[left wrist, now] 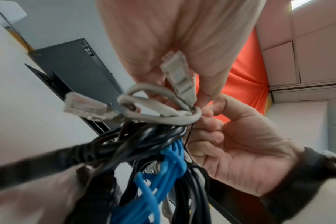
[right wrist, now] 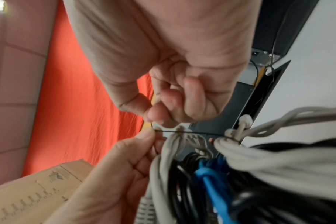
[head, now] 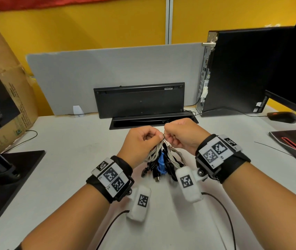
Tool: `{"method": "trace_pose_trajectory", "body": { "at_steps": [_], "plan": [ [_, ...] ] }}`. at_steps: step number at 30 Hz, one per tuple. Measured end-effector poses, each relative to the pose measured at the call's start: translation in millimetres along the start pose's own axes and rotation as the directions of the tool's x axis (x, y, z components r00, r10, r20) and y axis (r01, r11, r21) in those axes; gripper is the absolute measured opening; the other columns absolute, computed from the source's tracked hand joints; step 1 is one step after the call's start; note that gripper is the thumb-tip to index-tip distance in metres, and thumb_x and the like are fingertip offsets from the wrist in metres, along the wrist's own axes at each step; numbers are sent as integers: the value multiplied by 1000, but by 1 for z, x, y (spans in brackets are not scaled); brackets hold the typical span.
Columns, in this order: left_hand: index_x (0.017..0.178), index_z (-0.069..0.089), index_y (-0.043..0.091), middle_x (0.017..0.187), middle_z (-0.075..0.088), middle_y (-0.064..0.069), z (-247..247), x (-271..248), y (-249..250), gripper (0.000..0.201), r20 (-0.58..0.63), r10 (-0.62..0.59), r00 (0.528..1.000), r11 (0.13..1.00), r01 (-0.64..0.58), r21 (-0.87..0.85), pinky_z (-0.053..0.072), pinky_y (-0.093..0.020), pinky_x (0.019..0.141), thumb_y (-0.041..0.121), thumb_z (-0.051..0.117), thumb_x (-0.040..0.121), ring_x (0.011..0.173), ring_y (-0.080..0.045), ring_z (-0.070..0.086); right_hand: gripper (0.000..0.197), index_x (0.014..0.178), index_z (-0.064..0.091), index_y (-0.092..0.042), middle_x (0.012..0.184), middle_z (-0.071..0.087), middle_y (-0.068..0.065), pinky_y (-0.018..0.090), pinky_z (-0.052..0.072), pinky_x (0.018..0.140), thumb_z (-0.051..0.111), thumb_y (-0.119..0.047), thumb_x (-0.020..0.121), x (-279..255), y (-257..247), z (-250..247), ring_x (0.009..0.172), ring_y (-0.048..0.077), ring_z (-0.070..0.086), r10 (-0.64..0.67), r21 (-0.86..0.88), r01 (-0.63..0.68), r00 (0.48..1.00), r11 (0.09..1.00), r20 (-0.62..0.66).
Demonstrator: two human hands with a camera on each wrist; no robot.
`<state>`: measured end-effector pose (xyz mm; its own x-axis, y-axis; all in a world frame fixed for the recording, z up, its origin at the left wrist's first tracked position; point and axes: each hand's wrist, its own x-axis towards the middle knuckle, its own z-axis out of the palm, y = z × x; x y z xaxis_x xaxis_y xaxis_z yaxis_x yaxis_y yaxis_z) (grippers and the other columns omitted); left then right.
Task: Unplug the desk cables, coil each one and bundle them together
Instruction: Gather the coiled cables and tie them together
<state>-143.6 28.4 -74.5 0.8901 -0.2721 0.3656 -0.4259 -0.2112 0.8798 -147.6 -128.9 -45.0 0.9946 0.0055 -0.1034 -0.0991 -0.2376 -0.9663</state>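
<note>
Cable bundle (head: 163, 162) hangs between both hands above the white desk (head: 71, 141), in front of the black floor box (head: 152, 120) set in the desk. Long axis of the bundle runs near vertical, loops gathered at the top, plug ends pointing down toward the desk. It comprises grey round cord (left wrist: 163, 118), smooth black cord (left wrist: 136, 142) and a twisted blue cord (left wrist: 171, 160); 2 clear plastic network plugs (left wrist: 82, 106) stick out on the left hand's side.

Left hand (head: 140, 141), fingers curled, grips the top of the bundle and pinches a thin black wire tie (right wrist: 190, 133) between thumb and forefinger. Right hand (head: 181, 136), fingers curled tight, pinches the other end of the tie. In the right wrist view the tie runs straight and taut across the grey loops.

Behind the floor box a black keyboard (head: 140, 98) stands on edge against a grey felt screen (head: 107, 69). To the right of the box stands a black computer case (head: 233, 73); to the left, a cardboard carton (head: 8, 83)
</note>
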Motion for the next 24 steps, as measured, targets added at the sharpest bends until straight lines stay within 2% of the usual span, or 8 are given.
{"method": "trace_pose_trajectory", "body": {
  "at_steps": [4,7,9,11,15,19,21,24],
  "plan": [
    [84,70,8,70,61,12,0,1,-3,5,9,24,1000,997,-25,70,44,-14,58,10,67,89,59,-1,53,32,45,54,-11,50,49,5,19,25,39,50,-6,76,2,-7,-2,40,12,34,48,91,-46,999,995,-20],
    [86,67,7,68,58,10,-1,0,-3,6,38,14,999,995,-18,96,43,-19,57,10,64,90,57,-5,50,28,51,50,-8,49,46,7,19,21,39,48,-3,78,4,-12,-6,40,13,31,44,153,-42,999,987,-9],
    [87,67,5,68,59,8,-1,2,-3,7,71,24,997,992,-33,125,43,-17,57,9,63,91,56,-3,49,27,52,50,-8,50,46,7,19,21,40,47,-3,79,4,-14,-7,40,13,32,37,139,-39,999,990,13],
    [87,67,6,68,59,6,-2,4,-2,8,94,18,995,987,-33,157,42,-16,56,10,62,92,55,-1,49,27,52,52,-9,51,48,7,21,23,42,48,-6,78,5,-17,-10,41,13,33,30,48,-31,999,998,30],
    [84,63,16,67,54,14,-3,6,-4,11,112,28,993,964,-56,259,40,-11,57,14,59,94,55,5,49,26,51,56,-11,48,52,4,18,28,40,50,-12,76,5,-28,-17,39,14,37,42,-256,-30,998,966,38],
    [86,62,17,83,59,5,-4,7,-4,10,120,58,991,937,-96,337,47,-21,70,17,57,95,72,-7,55,33,59,63,-13,48,56,0,17,34,40,53,-35,82,4,-35,-19,37,14,41,104,-484,-50,991,874,86],
    [88,62,14,89,60,1,-3,7,-4,9,128,66,990,930,-108,352,49,-25,76,16,56,95,81,-14,58,29,60,63,-13,49,57,1,18,35,41,53,-29,83,3,-34,-15,39,14,43,118,-515,-44,987,856,111],
    [86,63,16,79,61,7,-3,8,-3,10,143,47,989,931,-96,354,48,-22,70,14,57,95,71,-9,56,25,60,61,-11,50,56,3,21,36,43,49,-14,82,3,-30,-9,40,14,44,140,-454,-66,982,889,130]
  ]
}}
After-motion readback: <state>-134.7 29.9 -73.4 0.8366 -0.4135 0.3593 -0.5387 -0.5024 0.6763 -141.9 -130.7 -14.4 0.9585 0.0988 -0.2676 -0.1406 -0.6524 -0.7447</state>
